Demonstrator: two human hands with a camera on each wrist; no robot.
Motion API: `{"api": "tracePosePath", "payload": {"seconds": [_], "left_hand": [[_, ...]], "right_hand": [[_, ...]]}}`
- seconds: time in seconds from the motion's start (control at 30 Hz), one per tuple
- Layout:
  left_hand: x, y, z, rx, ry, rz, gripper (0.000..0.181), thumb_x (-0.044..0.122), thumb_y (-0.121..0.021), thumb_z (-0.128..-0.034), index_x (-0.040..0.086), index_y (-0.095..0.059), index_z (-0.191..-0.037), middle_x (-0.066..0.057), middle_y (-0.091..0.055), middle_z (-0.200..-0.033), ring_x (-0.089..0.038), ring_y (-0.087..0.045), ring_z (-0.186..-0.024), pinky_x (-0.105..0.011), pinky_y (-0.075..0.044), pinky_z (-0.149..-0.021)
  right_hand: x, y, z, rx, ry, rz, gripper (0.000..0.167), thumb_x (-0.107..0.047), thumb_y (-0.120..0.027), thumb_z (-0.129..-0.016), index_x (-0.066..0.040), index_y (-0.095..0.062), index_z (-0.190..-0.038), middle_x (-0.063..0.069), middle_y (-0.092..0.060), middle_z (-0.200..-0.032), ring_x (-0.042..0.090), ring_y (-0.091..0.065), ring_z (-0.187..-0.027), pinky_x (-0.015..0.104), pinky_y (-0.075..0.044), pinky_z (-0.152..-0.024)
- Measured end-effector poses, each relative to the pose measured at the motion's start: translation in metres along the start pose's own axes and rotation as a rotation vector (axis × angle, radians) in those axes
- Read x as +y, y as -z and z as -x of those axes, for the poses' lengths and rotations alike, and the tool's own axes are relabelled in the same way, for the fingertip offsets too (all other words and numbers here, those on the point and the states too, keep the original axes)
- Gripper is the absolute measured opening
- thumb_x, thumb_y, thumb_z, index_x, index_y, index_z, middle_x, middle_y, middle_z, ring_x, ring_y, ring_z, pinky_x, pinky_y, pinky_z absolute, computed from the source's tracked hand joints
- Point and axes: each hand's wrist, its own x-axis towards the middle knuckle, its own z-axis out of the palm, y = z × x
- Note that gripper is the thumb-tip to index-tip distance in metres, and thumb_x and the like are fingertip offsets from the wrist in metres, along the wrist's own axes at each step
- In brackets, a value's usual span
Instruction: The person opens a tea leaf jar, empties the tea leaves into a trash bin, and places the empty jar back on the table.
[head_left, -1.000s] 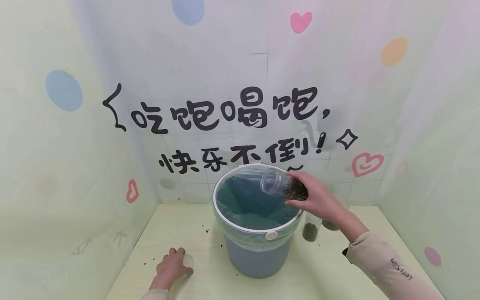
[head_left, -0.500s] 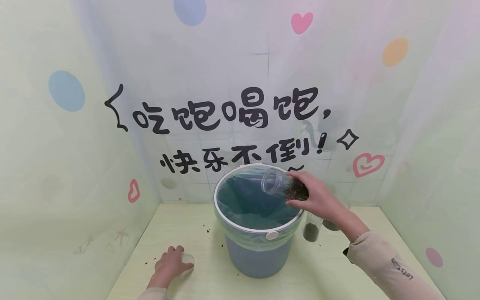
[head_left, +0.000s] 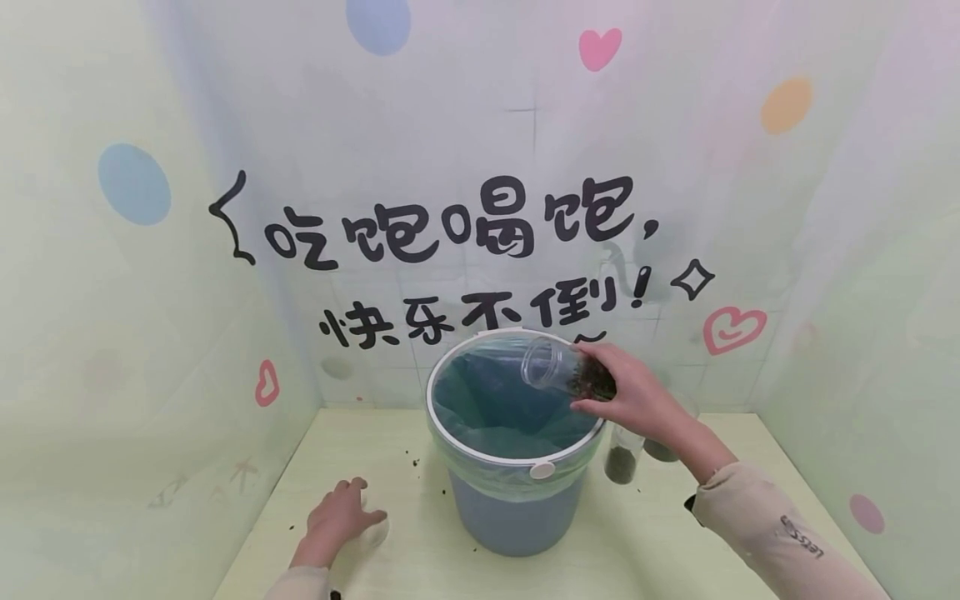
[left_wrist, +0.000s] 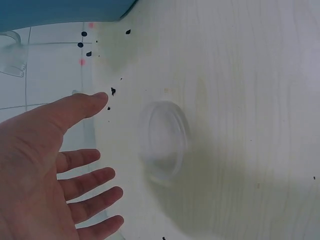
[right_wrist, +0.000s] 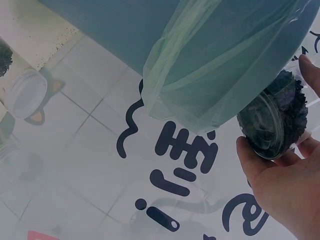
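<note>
Grips a jar [head_left: 570, 372] of dark flakes in the right hand [head_left: 632, 390], fingers and thumb round its base end, tipped nearly flat over the two o'clock side of the lined bin [head_left: 517, 521], mouth towards nine. Spreads the left hand [head_left: 337, 514] at eight o'clock from the bin, apart from a blurred clear lid [left_wrist: 165, 140] just off its fingertips. Has two more jars [head_left: 621, 460] at three o'clock, crumbs [head_left: 413, 458] at nine.

The jar [head_left: 570, 372] is looking glossy, the bin [head_left: 517, 525] smooth plastic, its bag [head_left: 498, 408] thin wrinkled plastic, the table [head_left: 367, 450] matt wood, the sleeve [head_left: 776, 533] matt cloth.
</note>
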Motion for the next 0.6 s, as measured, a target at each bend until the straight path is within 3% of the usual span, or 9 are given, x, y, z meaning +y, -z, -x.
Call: {"api": "tracePosePath", "payload": {"seconds": [0.6], "left_hand": [[0.023,0.033,0.000,0.145,-0.110,-0.043,0.068,0.038,-0.078,-0.0817,-0.001,-0.055,-0.132,-0.027,-0.060,-0.128,-0.047,-0.061,-0.108,-0.056,-0.057,-0.077]], "right_hand": [[0.001,0.001,0.000,-0.002,-0.004,-0.012,0.074,-0.023,-0.086,-0.077,-0.007,-0.051,-0.141,0.016,-0.059,-0.136,0.033,-0.058,-0.122,0.054,-0.052,-0.102]]}}
